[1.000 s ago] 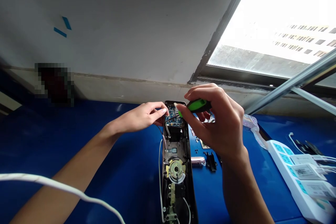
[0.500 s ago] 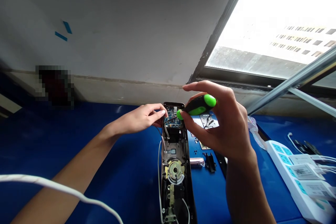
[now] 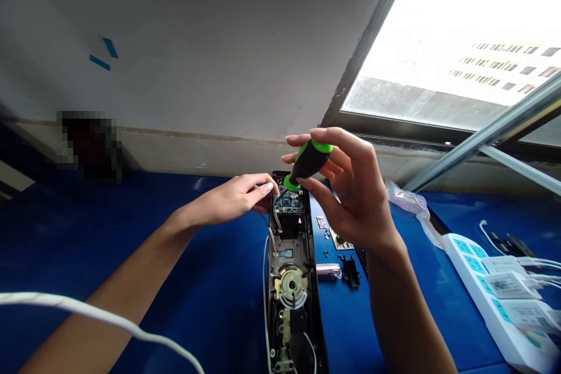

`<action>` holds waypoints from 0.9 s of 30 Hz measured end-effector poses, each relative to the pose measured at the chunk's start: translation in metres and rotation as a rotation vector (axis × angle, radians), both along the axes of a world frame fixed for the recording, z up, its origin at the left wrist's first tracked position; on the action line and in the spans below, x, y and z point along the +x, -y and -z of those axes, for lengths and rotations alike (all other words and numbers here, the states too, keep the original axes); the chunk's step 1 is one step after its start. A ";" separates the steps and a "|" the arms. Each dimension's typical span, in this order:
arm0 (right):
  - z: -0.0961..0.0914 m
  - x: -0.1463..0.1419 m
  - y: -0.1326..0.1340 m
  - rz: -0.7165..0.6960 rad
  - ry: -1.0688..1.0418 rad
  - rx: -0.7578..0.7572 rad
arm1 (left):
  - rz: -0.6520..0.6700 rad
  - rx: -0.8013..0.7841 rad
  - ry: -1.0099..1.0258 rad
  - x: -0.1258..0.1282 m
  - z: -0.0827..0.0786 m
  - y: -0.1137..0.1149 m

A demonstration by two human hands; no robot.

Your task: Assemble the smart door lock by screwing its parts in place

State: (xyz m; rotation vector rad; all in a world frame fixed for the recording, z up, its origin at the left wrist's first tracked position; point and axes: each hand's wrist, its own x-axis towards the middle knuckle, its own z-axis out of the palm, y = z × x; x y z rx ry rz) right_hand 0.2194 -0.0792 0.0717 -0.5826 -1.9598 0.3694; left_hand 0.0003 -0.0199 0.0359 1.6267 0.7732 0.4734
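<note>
Head view: the right hand (image 3: 355, 193) is raised above the far end of an open lock housing (image 3: 318, 304) and closes its fingertips and thumb around the black-and-green handle of a screwdriver (image 3: 309, 162). The tool tilts, with its lower green collar pointing down and left towards the blue circuit board (image 3: 287, 204) at the top of the housing. The shaft and tip are too small to make out.

The left hand (image 3: 232, 201) reaches in from the left. Its fingers are stretched together and their tips touch the housing's upper left edge, just beside the board and some thin wires. Whether it pinches a wire or only presses there, I cannot tell.

The housing lies lengthwise on the blue bench (image 3: 210, 280), with a round brass part (image 3: 292, 284) near its middle. Just to its right lie a small pale cylinder (image 3: 328, 270), a black clip-like piece (image 3: 351, 269) and a few tiny screws (image 3: 326, 253).

Further right, a white power strip (image 3: 468, 257) carries several plugged adapters. A white cable (image 3: 87, 312) crosses the lower left foreground.
</note>
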 end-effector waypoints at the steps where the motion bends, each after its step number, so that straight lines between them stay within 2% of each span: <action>1: 0.002 -0.002 -0.002 -0.005 -0.024 0.011 | -0.002 0.004 0.004 0.000 0.001 0.000; 8: 0.009 -0.014 -0.014 0.148 -0.155 0.170 | -0.020 0.052 -0.013 -0.001 0.003 -0.001; 13: 0.006 -0.009 -0.012 0.121 -0.178 0.125 | -0.002 0.029 0.014 -0.002 0.006 -0.002; 18: 0.003 -0.008 -0.007 0.186 -0.217 0.207 | -0.012 0.044 -0.004 -0.002 0.004 -0.002; 23: 0.001 -0.012 -0.006 0.096 -0.175 0.161 | -0.022 0.019 0.010 -0.001 0.002 -0.001; 27: 0.002 -0.012 -0.006 0.205 -0.246 0.231 | -0.029 0.024 0.005 0.000 0.001 0.000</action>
